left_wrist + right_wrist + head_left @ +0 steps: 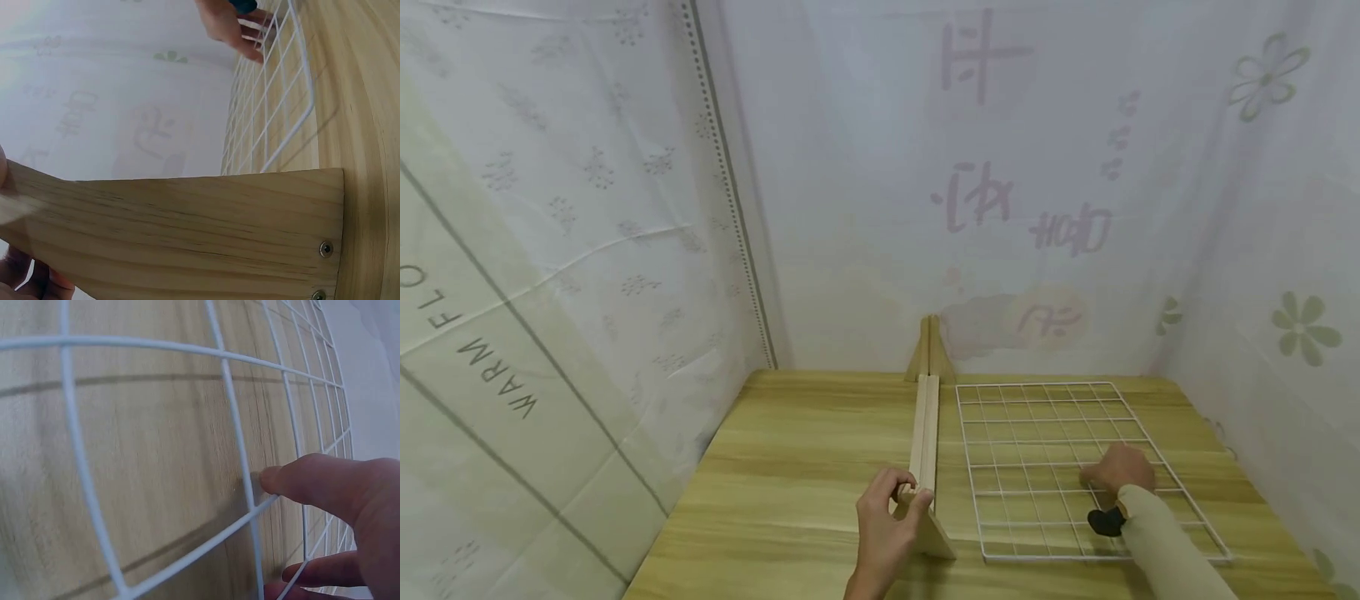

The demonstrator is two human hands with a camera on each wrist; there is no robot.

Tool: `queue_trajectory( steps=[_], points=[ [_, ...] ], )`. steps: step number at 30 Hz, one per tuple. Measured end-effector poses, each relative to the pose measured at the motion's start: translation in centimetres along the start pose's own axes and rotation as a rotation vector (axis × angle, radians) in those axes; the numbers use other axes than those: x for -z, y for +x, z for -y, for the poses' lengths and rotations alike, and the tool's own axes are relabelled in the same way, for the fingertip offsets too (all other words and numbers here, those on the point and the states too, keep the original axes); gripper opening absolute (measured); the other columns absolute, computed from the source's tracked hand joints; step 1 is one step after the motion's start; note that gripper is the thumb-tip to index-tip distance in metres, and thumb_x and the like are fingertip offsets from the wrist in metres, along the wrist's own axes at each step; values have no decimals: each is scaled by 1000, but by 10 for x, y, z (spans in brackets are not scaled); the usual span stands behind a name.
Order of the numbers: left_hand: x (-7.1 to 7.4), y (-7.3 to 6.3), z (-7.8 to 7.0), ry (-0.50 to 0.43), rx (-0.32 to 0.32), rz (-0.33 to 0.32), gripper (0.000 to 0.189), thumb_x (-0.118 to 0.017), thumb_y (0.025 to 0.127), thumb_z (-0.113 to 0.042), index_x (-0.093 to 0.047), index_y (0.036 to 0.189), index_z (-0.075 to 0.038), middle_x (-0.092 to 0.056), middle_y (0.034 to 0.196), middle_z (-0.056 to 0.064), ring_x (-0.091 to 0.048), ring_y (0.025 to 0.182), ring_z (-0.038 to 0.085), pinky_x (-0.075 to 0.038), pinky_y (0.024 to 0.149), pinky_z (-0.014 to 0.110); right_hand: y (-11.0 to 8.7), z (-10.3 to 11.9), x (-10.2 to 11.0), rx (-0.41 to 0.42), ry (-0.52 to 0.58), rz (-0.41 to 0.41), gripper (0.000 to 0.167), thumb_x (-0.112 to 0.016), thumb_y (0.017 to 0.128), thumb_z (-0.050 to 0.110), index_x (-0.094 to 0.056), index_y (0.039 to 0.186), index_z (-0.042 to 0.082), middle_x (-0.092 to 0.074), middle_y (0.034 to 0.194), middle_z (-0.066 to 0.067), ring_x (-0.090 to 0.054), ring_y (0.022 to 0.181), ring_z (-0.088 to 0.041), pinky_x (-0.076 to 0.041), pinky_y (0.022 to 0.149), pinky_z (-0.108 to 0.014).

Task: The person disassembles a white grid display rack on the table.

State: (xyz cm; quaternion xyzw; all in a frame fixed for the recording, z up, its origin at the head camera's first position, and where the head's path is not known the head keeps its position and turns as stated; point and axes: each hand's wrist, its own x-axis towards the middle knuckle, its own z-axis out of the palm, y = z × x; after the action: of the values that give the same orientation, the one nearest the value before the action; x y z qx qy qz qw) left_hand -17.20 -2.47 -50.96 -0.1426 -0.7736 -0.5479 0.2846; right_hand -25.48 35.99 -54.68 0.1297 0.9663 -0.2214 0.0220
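Note:
My left hand (883, 521) pinches the top of the near wooden end piece (936, 540), thumb on one side and fingers on the other. In the left wrist view this upright board (187, 231) shows two screws by its foot. A long wooden bar (925, 433) runs from it to a matching far end piece (930, 350). To the right lies a white wire grid (1022, 492), slightly above the tabletop by its shadow. My right hand (1120, 468) holds the grid near its right side; in the right wrist view the thumb (319, 484) lies over the wires and fingertips pass behind them.
Pale wood-grain tabletop (790, 467) carries everything. Behind it hangs a printed pale curtain (850, 167), with further curtain sheets on the left (587, 208) and right (1300, 250). A black band (1107, 522) sits at my right wrist.

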Motion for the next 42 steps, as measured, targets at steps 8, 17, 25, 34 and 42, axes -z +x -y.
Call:
queue_trajectory(
  steps=[8,17,25,34,42],
  points=[
    [-10,0,-4,-11,-38,6,19,-82,83,-18,-63,86,-16,-59,81,-7,-49,74,2,-46,65,21,-5,2,2,-8,2,12,39,-73,74,31,-43,54,17,-53,62,-5,-47,59,-20,-41,46,-31],
    [-11,-2,-3,15,-4,13,20,-81,85,-20,-62,86,-18,-58,82,-8,-46,75,1,-43,66,20,-7,9,-5,58,-62,27,43,-72,78,30,-38,52,20,-37,53,6,-35,51,-12,-30,43,-24],
    [-7,0,-1,23,-23,13,18,-80,85,-18,-62,87,-19,-60,83,-8,-48,75,2,-44,66,21,-10,18,-8,88,-139,9,46,-75,81,35,-44,53,16,-45,54,1,-42,52,-15,-34,43,-26],
    [4,1,4,30,-8,-29,19,-80,84,-11,-64,88,-19,-56,81,-10,-48,76,2,-46,67,24,-8,15,-22,74,-149,-25,47,-73,81,39,-42,55,16,-51,59,-4,-44,54,-19,-37,42,-32],
    [5,0,8,22,33,-14,16,-79,86,-13,-64,89,-17,-57,84,-10,-47,79,2,-46,70,23,-13,11,-31,72,-134,-64,50,-73,82,40,-39,54,17,-46,55,-2,-39,51,-16,-29,41,-29]
  ],
)
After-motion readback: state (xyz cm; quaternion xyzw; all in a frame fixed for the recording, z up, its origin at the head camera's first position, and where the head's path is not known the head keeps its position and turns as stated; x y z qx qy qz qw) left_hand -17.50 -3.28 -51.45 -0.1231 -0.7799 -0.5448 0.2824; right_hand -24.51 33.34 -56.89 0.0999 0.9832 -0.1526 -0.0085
